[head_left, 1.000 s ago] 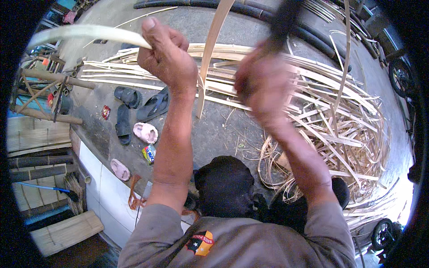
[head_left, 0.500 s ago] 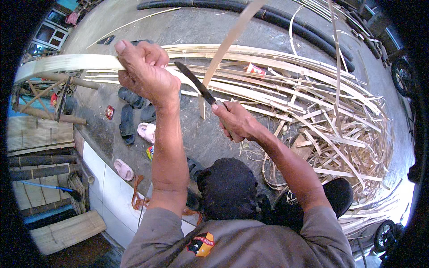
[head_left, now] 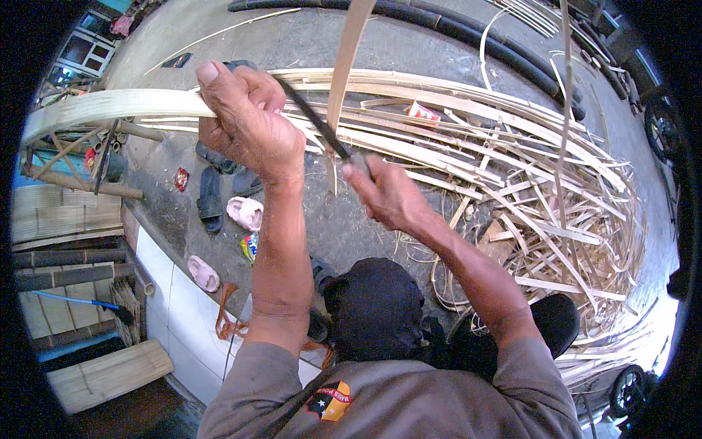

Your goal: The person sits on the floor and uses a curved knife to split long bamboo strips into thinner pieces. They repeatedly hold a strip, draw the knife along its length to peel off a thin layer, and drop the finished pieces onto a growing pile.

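My left hand (head_left: 248, 121), raised at the upper left, is closed around a pale, flat bamboo strip (head_left: 117, 107) that arches away to the left. To its right, my right hand (head_left: 384, 194) grips the handle of a knife (head_left: 316, 121). The long dark blade slants up and left, its tip close behind my left fingers; whether it touches the strip there is hidden. A second, upright bamboo strip (head_left: 344, 62) crosses the blade near the handle. I cannot tell whether the two strips are joined.
Long split bamboo strips (head_left: 431, 157) lie on the concrete floor ahead, with a tangled heap of offcuts (head_left: 578, 241) at right. Dark sandals (head_left: 210, 201) and pink slippers (head_left: 245, 212) are left of centre. Dark poles (head_left: 439, 36) lie farther off; white tiles (head_left: 186, 311) edge the lower left.
The knife has moved up and left, bringing its tip behind my left fingers. The upright strip's top has swung left. My left hand still holds its strip, having shifted slightly right.
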Action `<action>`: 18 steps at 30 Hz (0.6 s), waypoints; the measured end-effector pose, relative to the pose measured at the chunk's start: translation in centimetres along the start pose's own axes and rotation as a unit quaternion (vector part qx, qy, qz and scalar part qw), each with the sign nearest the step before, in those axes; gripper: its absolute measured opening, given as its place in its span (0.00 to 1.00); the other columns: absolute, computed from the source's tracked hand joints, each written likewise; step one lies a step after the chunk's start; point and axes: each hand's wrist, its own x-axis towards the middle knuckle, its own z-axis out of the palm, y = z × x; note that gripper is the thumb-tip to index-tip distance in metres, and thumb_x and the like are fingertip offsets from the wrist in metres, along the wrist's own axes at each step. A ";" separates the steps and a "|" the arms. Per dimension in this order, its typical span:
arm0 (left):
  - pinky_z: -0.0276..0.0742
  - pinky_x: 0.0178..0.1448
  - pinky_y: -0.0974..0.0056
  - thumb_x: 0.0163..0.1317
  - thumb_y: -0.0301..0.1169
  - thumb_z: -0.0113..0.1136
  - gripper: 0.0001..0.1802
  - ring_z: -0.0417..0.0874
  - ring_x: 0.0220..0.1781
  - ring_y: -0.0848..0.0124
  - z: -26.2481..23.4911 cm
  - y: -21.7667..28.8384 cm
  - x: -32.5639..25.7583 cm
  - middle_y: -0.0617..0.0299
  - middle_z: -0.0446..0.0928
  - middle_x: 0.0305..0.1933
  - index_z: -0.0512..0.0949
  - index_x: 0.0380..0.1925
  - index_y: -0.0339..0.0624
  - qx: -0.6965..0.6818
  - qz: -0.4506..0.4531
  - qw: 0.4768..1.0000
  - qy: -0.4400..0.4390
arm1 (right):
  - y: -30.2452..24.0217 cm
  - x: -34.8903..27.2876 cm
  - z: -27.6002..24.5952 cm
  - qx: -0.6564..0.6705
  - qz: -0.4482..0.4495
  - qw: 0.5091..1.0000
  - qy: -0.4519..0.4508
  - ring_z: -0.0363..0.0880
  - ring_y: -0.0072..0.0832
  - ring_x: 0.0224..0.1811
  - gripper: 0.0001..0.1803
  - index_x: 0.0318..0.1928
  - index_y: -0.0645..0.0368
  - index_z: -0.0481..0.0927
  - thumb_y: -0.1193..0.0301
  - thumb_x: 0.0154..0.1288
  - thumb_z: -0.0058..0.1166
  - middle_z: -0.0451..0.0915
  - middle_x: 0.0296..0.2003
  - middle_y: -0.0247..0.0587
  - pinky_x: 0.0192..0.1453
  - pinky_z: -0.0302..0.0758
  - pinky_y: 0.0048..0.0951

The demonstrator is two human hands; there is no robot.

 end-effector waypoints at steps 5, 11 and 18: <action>0.49 0.20 0.70 0.74 0.50 0.57 0.31 0.57 0.15 0.81 -0.1 0.2 0.0 0.71 0.58 0.12 0.59 0.14 0.49 0.008 -0.002 0.999 0.031 | -0.3 -0.4 -0.3 0.172 -0.185 0.956 0.146 0.78 0.48 0.21 0.24 0.41 0.66 0.74 0.53 0.77 0.49 0.78 0.20 0.56 0.28 0.73 0.47; 0.49 0.19 0.69 0.75 0.50 0.53 0.30 0.57 0.15 0.80 -0.3 0.8 -0.2 0.70 0.58 0.13 0.60 0.15 0.48 0.017 -0.011 1.000 0.018 | 1.9 0.5 2.3 -0.073 0.101 0.990 -0.068 0.82 0.64 0.36 0.30 0.40 0.70 0.78 0.49 0.76 0.49 0.80 0.30 0.71 0.42 0.76 0.56; 0.50 0.20 0.70 0.77 0.45 0.52 0.29 0.58 0.16 0.80 -0.1 0.5 -0.4 0.71 0.59 0.14 0.63 0.16 0.45 0.017 0.007 1.000 -0.001 | -3.6 -1.0 -2.2 0.216 -0.221 0.937 0.160 0.72 0.29 0.19 0.21 0.35 0.63 0.74 0.56 0.78 0.49 0.73 0.19 0.41 0.24 0.69 0.36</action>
